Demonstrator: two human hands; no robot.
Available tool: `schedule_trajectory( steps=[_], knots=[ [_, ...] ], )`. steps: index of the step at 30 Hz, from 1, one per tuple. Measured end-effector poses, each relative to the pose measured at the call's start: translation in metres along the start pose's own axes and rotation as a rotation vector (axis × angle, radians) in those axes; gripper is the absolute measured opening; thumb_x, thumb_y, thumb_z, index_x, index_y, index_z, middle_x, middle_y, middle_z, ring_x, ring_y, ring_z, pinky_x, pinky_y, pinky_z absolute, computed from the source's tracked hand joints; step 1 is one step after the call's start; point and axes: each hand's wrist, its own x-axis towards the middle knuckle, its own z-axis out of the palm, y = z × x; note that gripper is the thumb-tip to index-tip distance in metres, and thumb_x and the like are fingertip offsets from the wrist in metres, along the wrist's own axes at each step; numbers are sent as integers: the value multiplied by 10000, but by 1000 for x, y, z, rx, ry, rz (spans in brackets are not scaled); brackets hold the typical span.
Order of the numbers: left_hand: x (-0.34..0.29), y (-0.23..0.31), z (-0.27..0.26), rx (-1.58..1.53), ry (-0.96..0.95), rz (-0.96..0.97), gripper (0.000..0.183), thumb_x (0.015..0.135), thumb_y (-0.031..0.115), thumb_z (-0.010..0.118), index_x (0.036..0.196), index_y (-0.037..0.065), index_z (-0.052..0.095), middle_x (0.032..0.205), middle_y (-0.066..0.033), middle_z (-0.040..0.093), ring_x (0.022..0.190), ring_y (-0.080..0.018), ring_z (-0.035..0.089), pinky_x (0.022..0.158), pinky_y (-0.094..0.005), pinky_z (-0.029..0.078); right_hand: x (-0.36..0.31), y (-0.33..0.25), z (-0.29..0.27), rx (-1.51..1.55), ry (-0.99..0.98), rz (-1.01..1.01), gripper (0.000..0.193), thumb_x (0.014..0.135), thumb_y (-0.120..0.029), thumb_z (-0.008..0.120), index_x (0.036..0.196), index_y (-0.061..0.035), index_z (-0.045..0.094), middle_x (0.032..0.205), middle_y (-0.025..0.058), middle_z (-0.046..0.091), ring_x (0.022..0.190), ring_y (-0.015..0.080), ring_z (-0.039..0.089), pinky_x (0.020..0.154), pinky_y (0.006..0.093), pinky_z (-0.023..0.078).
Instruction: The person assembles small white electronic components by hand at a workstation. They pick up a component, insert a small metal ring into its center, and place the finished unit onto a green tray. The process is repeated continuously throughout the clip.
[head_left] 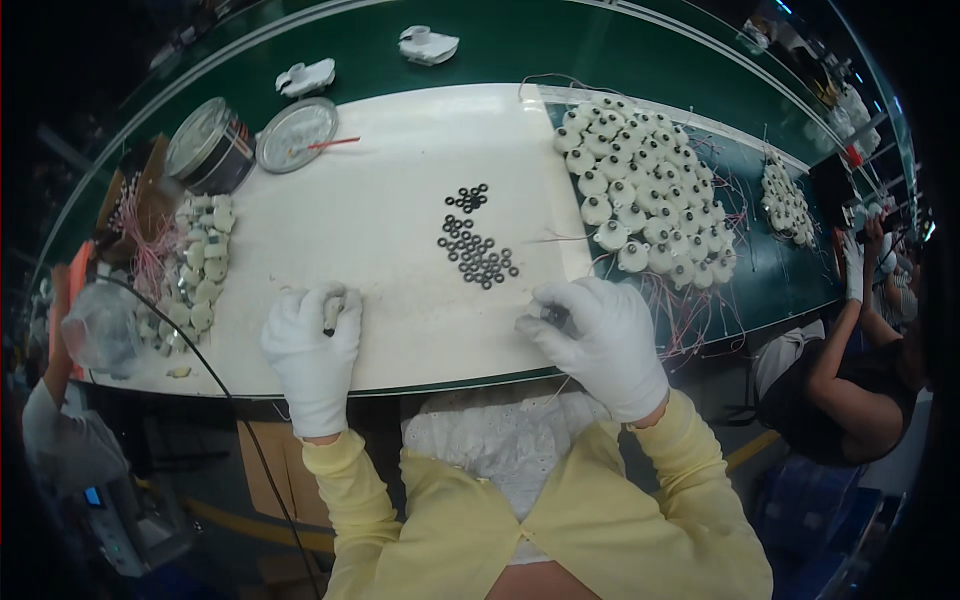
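At the bench (390,210), someone's gloved left hand (312,345) pinches a small slim piece (331,316); the right hand (602,340) curls around a dark bit (556,316). Black rings (487,268) lie beyond, pale round parts (655,195) crowding the right.

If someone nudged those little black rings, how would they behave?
The rings would probably slide rather than roll, since most seem to lie flat on the white surface. They look small with open middles, so they're likely light. Because many sit touching, pushing one would probably shift its neighbours.
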Motion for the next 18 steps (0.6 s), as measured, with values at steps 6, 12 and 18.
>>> schedule_trajectory(
  steps=[6,12,18],
  knots=[
    [3,-2,1,-63,-45,-36,148,802,146,774,890,100,664,787,-76,573,772,-284,575,702,-412,450,16,-10,-11,81,-337,372,275,914,-220,679,1139,-62,669,854,56,738,740,179,705,677,283,536],
    [5,-5,2,-94,-1,-24,165,789,184,790,857,114,657,722,-20,554,724,-247,571,640,-397,427,37,3,-16,778,-347,807,320,1018,-174,561,1266,28,581,953,-5,654,816,45,554,699,200,472],
    [4,-5,0,-109,-52,-48,185,789,127,787,915,87,658,845,-91,559,802,-293,570,709,-420,442,41,8,-6,720,-397,783,317,1033,-159,537,1287,29,567,959,4,638,827,54,556,708,200,469]
  ],
)
